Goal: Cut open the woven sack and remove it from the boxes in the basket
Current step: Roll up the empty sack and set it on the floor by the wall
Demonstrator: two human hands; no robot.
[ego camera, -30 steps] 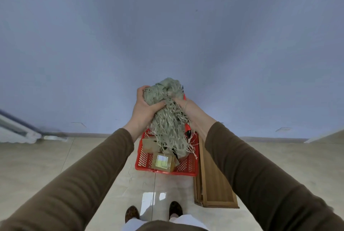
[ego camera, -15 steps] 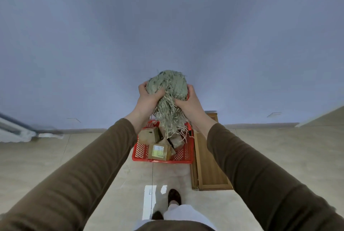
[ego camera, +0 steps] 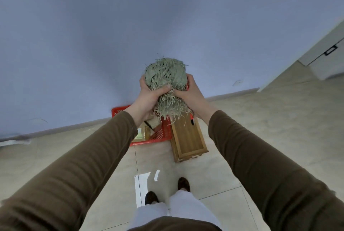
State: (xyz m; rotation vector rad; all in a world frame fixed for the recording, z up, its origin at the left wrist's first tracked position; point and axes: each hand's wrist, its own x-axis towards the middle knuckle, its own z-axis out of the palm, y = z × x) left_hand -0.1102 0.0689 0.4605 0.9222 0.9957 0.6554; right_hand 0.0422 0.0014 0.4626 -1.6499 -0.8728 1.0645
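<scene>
A frayed grey-green woven sack (ego camera: 165, 76) is bunched into a ball, held up in front of me well above the floor. My left hand (ego camera: 147, 98) grips its left side with the thumb pressed into the fibres. My right hand (ego camera: 191, 95) grips its right side; a red and black tool (ego camera: 191, 119), probably the cutter, pokes out below this hand. Loose strands hang down under both hands. Below, the red plastic basket (ego camera: 162, 132) sits on the floor against the wall and holds brown cardboard boxes (ego camera: 143, 133), partly hidden by my left forearm.
A long wooden box (ego camera: 188, 139) lies on the tiled floor right of the basket. A blue-grey wall runs behind. White furniture (ego camera: 323, 52) stands at the far right. My feet (ego camera: 167, 191) are on the tiles near a bright light reflection.
Both hands squeezed the sack into a tighter ball and raised it clear of the boxes. The view swung, so the basket now lies lower left of the hands.
</scene>
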